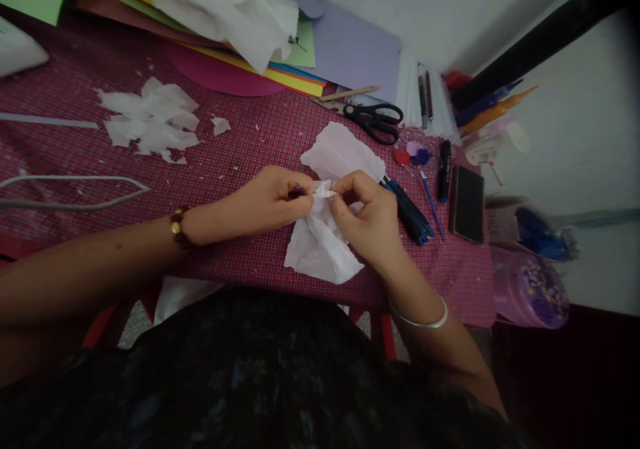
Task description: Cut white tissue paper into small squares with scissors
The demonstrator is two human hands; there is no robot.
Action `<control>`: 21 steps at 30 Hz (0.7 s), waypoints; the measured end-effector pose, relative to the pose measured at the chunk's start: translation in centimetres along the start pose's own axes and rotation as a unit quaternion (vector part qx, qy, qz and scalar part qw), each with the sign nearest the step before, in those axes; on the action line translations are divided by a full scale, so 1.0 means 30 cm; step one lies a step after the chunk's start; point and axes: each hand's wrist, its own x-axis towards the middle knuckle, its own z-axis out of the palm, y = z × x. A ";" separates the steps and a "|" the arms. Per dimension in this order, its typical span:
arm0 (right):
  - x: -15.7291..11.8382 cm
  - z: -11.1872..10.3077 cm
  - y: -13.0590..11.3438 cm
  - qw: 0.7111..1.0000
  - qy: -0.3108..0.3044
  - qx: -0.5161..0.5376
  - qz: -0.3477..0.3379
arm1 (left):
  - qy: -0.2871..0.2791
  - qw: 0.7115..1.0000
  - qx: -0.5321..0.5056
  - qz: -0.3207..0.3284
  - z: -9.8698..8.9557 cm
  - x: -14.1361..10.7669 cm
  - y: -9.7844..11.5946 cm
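A white tissue paper piece [323, 249] is gathered in the middle, its lower part fanning out toward me and its upper part spreading over the checked cloth. My left hand [275, 199] pinches the gathered middle from the left, thumb and forefinger closed on it. From the right, my right hand [367, 215] pinches the same gather, its fingertips close to the left ones. Whether the upper and lower parts are one sheet is hidden by the fingers. A ruffled white paper shape [150, 119] lies flat to the left, with a small scrap [220, 125] beside it.
Black scissors [375, 119] and a wooden stick lie beyond my hands. Dark blue pens [410, 215], a thin brush, a black marker [444, 169] and a phone [469, 203] are at the right. Coloured sheets [295, 82] are stacked at the back; a wire loop [75, 203] lies left.
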 end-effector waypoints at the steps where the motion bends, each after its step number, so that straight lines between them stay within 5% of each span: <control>1: 0.000 -0.001 -0.002 1.000 0.001 0.003 0.002 | 0.001 1.000 -0.002 0.000 0.000 0.000 0.000; 9: 0.005 -0.001 -0.005 0.996 -0.077 0.035 0.002 | -0.015 1.000 -0.022 0.012 -0.005 -0.006 0.005; 18: -0.001 0.005 -0.009 0.999 -0.045 0.004 -0.017 | 0.045 0.996 0.073 0.030 0.017 -0.013 -0.045; 21: -0.004 0.010 -0.013 0.998 -0.044 -0.009 -0.037 | 0.027 0.993 0.105 0.035 0.026 -0.013 -0.058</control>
